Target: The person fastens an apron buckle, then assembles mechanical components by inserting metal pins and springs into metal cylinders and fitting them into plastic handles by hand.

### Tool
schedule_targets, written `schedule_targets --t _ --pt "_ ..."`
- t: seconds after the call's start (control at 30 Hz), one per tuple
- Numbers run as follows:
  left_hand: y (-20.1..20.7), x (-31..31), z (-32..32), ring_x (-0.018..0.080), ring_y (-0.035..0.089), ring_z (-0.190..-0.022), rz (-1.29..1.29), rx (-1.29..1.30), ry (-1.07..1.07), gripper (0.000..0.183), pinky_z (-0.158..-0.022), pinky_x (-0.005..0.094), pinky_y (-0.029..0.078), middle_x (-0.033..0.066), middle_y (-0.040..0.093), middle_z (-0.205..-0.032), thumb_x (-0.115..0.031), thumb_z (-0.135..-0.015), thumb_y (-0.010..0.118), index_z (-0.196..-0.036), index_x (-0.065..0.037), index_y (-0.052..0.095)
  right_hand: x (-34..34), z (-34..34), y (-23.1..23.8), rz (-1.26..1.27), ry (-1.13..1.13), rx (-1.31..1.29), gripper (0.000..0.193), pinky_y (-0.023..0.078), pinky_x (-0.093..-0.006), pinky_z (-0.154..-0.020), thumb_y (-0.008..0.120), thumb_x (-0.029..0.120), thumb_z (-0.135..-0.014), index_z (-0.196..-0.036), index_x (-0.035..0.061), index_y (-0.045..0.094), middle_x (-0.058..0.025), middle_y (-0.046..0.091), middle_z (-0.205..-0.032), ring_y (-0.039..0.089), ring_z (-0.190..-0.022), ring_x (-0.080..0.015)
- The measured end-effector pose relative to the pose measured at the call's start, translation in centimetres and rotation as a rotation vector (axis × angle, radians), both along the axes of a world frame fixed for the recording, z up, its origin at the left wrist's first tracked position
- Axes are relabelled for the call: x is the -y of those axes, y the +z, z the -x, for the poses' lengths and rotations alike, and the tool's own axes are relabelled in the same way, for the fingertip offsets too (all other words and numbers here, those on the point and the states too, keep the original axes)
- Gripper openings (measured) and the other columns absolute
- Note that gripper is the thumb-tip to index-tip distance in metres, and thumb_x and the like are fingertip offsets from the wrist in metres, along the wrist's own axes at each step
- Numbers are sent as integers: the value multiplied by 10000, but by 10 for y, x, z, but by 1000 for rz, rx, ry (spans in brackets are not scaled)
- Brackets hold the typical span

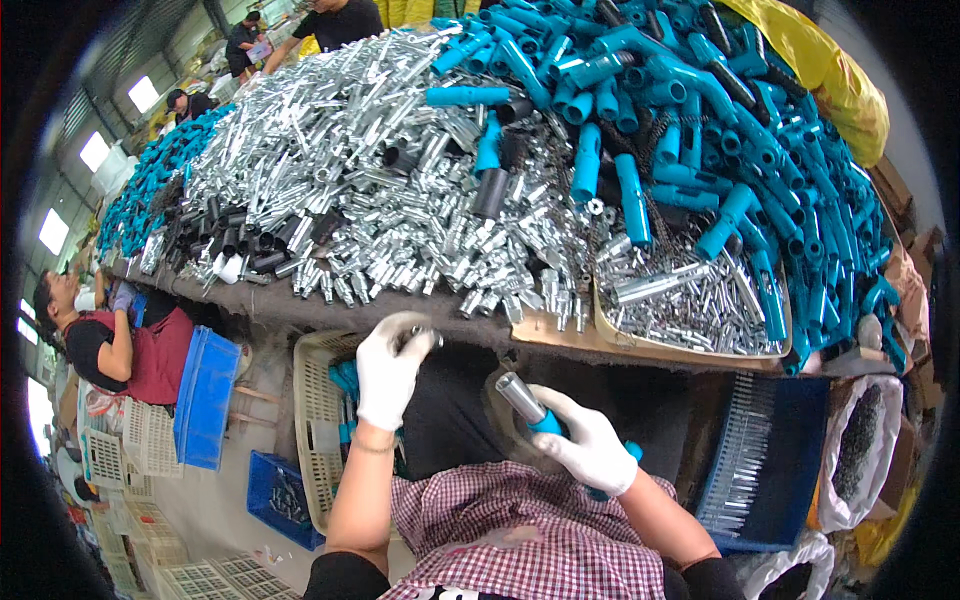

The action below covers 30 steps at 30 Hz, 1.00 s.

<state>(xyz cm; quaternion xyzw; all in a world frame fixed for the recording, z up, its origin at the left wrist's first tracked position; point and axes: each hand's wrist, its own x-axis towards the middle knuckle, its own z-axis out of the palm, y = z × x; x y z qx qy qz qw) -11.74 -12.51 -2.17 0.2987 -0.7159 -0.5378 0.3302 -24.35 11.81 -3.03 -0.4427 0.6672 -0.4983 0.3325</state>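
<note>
The right hand (pixel 590 445) wraps a teal tool (pixel 546 424), likely stiff, weighty, best held mid-body; the left hand (pixel 390 370) pinches a metal piece (pixel 437 341).

Teal tube (pixel 547 425), silver end (pixel 520 397), tilted, metal piece (pixel 436 340) apart

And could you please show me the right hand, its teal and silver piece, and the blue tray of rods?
Right hand (pixel 590 445), head view, back of the glove.
Teal and silver piece (pixel 522 400), head view, silver cylinder.
Blue tray (pixel 797 460), head view, bare part beside the rods (pixel 738 455).
</note>
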Motion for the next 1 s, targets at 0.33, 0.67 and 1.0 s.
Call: schedule_targets --t 0.33,0.67,1.0 --pt "4 -87 -36 86 482 -501 -489 -111 4 289 -464 215 382 18 536 -654 -269 -928 679 -978 3 596 -4 -26 -6 -49 -35 -453 622 504 -403 -659 752 239 -778 -1355 137 540 -119 585 -824 633 -752 -309" --pt "22 -93 -45 54 453 -480 -357 35 -139 295 -425 195 351 21 550 -680 -267 -919 709 -909 -8 570 -24 -26 5 -18 -69 -799 625 471 -395 -597 773 192 -704 -1295 132 580 -89 566 -776 606 -679 -271" --pt "36 -78 -59 197 633 -761 148 -30 -588 383 -697 309 505 107 654 -839 -335 -832 769 -952 1 629 -34 -8 -2 -2 279 67 563 541 -356 -802 623 513 -900 -1232 58 640 -198 711 -1004 713 -899 -317"
